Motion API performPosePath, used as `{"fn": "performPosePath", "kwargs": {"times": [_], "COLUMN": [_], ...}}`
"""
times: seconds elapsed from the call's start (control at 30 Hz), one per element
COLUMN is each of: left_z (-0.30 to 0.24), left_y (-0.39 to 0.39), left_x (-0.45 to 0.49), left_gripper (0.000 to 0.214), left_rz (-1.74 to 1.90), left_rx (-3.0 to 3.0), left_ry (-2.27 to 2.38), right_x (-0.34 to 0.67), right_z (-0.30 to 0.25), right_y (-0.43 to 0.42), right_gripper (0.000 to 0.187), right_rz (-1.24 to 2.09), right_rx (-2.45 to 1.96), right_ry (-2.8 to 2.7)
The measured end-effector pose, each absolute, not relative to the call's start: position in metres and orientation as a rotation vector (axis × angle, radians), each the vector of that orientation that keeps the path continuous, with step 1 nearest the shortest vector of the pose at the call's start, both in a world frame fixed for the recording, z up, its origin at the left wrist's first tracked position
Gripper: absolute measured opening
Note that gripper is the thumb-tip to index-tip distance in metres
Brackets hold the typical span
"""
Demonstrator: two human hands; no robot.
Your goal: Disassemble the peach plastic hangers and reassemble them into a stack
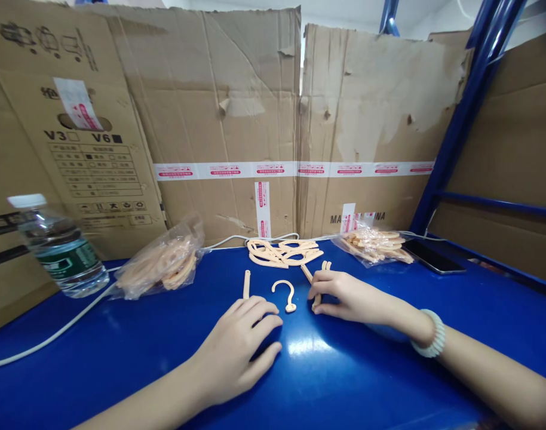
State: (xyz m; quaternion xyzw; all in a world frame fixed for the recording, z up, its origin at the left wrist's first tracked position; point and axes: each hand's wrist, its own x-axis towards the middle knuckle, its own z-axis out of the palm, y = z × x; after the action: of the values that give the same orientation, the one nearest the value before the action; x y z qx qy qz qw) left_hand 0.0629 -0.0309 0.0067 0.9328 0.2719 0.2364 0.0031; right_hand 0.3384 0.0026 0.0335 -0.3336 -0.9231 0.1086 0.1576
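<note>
A beige plastic hanger hook (291, 295) lies on the blue table between my two hands. My left hand (246, 343) rests palm down on the table, its fingers apart. Just beyond its knuckles a straight beige strip (247, 283) sticks out; the strip's near end is hidden by the hand. On the other side, my right hand (342, 292) pinches a beige hanger arm (316, 300) between thumb and fingers. Part of that piece is covered by the fingers, and more beige ends (327, 266) show behind the hand.
A loose pile of beige hanger parts (282, 254) lies farther back. Clear bags of similar parts stand left (160, 266) and right (374, 243). A phone (434, 257), a water bottle (62, 257) and a white cable (53, 340) are around; cardboard (228, 131) walls the back.
</note>
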Motion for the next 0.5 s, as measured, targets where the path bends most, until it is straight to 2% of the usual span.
{"fn": "performPosePath", "kwargs": {"times": [0.17,0.5], "left_z": [0.000,-0.007], "left_y": [-0.019,-0.009], "left_x": [0.058,0.054], "left_gripper": [0.019,0.022], "left_rz": [0.822,0.870], "left_rx": [2.828,2.704], "left_ry": [1.039,1.107], "right_x": [0.341,0.343], "right_z": [0.032,0.032], "right_y": [0.006,0.006], "right_gripper": [0.011,0.009], "right_rz": [0.339,0.343], "right_rx": [-0.971,-0.961], "right_ry": [-2.610,-2.613]}}
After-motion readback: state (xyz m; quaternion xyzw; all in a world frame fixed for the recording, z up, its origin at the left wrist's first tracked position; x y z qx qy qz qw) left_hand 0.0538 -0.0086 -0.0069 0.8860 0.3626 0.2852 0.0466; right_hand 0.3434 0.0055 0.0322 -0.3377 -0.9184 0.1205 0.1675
